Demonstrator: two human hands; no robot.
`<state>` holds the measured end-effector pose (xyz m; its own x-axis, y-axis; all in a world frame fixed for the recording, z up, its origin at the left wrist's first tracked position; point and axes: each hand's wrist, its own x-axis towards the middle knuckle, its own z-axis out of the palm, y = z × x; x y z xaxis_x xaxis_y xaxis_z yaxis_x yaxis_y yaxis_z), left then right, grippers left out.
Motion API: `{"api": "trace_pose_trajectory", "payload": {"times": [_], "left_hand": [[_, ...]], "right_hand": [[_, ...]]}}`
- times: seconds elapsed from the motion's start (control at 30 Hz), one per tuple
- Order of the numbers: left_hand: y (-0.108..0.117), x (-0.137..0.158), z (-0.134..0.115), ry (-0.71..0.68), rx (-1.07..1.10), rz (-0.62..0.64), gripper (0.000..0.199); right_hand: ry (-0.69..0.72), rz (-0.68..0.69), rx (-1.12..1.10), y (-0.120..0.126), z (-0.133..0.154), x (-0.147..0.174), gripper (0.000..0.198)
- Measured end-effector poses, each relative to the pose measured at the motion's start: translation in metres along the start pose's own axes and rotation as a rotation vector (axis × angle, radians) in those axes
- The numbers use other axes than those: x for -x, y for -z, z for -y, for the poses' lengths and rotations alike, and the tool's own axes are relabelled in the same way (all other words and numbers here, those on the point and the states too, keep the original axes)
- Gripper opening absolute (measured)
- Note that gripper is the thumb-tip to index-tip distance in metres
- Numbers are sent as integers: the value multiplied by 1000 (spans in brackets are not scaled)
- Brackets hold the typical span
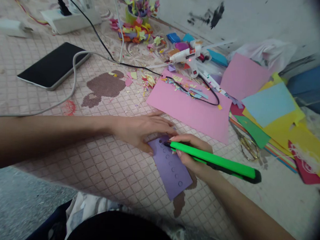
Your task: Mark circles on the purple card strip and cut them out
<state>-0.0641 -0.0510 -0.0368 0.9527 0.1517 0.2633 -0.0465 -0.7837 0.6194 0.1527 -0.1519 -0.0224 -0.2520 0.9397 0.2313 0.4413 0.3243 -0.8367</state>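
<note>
A strip of purple paper [170,170] with a row of small drawn circles lies on the cloth in front of me. At its upper end, one circle looks dark, like a hole. My right hand [194,150] grips a green utility knife [214,160], whose dark tip is at the row of circles near that end. My left hand [140,129] lies with fingers stretched out at the paper's top left corner, its fingertips close to my right hand.
A pink sheet [192,111] with paper scraps and a black cable lies beyond my hands. A white glue gun [186,57] with a red light stands behind it. Scissors [248,146] and coloured sheets [270,104] are right. A dark-screened tablet [54,66] and power strip [68,20] are left.
</note>
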Motion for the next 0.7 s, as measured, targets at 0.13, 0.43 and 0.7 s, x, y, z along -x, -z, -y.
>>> {"api": "trace_pose_trajectory", "payload": {"times": [0.13, 0.43, 0.7], "left_hand": [[-1, 1, 1, -7, 8, -23, 64], [-1, -2, -1, -7, 3, -38, 58], [-1, -2, -2, 13, 26, -34, 58]], "right_hand": [[50, 37, 29, 0, 0, 0, 23], [16, 6, -13, 2, -4, 2, 21], [24, 30, 12, 1, 1, -1, 22]]}}
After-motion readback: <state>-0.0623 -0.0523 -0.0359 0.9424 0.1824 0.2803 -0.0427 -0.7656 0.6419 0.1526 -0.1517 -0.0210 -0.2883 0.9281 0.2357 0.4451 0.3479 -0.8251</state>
